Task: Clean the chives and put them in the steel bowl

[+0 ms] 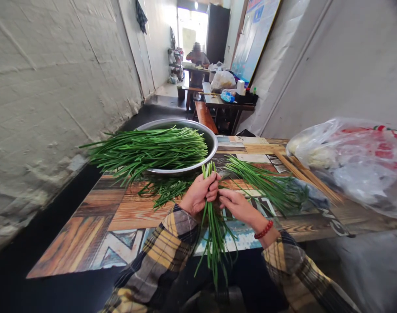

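Green stalks (261,181) on wood-patterned table (136,208), white walls (55,87)

Left fingers (212,192) around green stalks (213,232), right fingers (229,198) beside them, metal bowl (213,145) beyond

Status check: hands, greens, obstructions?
Left hand gripping bunch upright. Right hand close beside it, contact unclear. Bowl and loose greens close ahead; nothing seen blocking hands.
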A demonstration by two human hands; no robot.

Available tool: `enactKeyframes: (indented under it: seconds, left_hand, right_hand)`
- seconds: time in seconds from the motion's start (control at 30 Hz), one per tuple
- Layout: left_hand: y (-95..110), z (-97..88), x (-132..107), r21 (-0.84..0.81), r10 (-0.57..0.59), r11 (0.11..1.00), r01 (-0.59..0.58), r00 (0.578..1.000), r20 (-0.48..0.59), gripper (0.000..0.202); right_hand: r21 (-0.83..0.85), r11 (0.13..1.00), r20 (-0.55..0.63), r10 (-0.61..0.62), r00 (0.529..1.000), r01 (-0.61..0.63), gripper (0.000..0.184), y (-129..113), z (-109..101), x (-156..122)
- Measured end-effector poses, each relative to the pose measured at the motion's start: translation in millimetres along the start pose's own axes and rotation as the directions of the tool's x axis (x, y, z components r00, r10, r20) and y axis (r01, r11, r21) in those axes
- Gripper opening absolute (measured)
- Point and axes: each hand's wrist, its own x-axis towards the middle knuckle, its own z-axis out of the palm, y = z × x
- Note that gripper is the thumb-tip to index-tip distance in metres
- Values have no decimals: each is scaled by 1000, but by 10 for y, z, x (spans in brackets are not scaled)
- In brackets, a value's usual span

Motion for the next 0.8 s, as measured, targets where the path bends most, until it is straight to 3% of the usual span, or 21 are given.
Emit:
enactKeyframes:
  seconds: [0.13,0.23,0.33,0.4,0.47,0.53,0.67,0.8]
  left_hand:
    - [-3,5,5,7,3,1000,-2,1000,-10,31]
    - [-18,15,10,26,11,1000,-10,999,-33,31]
    - [-41,14,17,51,25,998,-22,998,-53,31]
    - [-55,4,22,65,34,997,-30,997,-63,32]
    - [-65,-7,26,77,38,996,-33,997,-69,32]
    - [-70,-15,30,85,39,996,-32,997,-72,33]
    - [-87,-14,34,107,30,994,-21,997,-77,34]
    - [-112,-12,34,142,33,990,-18,994,-106,35]
  right_hand:
    - [-401,914,-260,-40,965,-70,36,154,-214,-72]
    - [-552,814,-317,-7,948,-179,38,260,-256,-170]
    - [-517,852,-233,-46,971,-84,38,230,-148,-177]
    - [-375,925,-132,-116,984,59,38,173,-88,-110]
    - [-235,964,-113,-151,982,121,37,152,-106,-12]
    - [-216,974,-193,-113,975,70,35,210,-206,85]
    - [-389,912,-376,-25,926,-133,29,488,-456,225]
    - [-561,791,-396,4,918,-245,25,650,-519,345]
